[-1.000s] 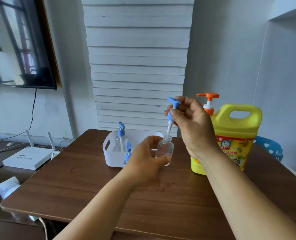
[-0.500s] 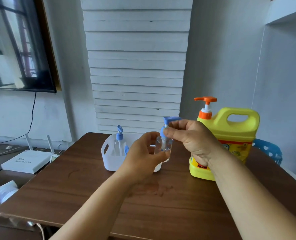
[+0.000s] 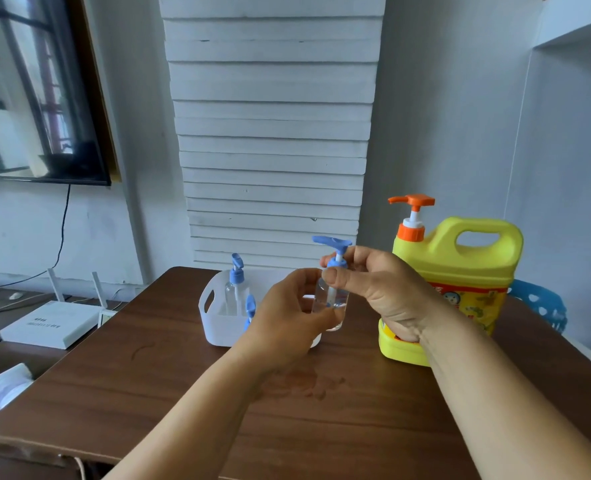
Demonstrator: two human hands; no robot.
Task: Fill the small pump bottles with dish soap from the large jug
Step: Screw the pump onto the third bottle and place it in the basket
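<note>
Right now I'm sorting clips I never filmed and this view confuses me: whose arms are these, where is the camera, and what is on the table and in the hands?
The camera sits on a person's head, looking forward and down, so the arms are their own. The left hand grips a small clear bottle; the right hand pinches its blue pump top at the collar. On the brown table stand a white basket with more blue-pump bottles and a yellow jug with an orange pump.

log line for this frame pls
left hand: holds small bottle | right hand: pinches blue pump at neck | jug: untouched
</note>
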